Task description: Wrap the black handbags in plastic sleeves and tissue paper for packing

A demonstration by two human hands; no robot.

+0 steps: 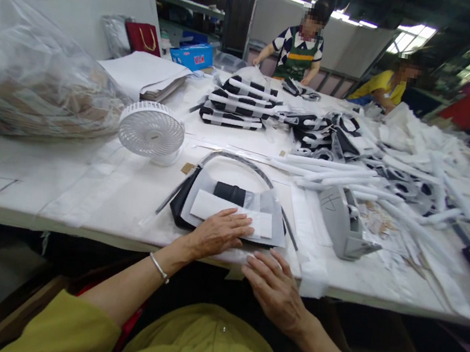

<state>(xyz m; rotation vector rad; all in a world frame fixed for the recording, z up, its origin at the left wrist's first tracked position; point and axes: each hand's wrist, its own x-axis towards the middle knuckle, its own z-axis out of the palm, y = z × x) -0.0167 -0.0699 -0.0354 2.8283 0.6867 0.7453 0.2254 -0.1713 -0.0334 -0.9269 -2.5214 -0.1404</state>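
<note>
A black handbag (184,203) lies flat on the table in front of me, its strap (259,168) arched away from me and wrapped in clear film. Over its face is a pale translucent sheet (201,185), with a white rectangular strip (265,224) on top. My left hand (220,234) rests on this strip with its fingers stretched out flat. At the table's front edge, just below the bag's right part, my right hand (276,289) has its fingers extended. Nothing shows in its grasp.
A white fan (152,131) stands to the left, before a large plastic bag (45,64). At right are a grey tape dispenser (340,222), white foam tubes (331,172) and scraps. Wrapped bags (238,104) are stacked further back. Several people work across the table.
</note>
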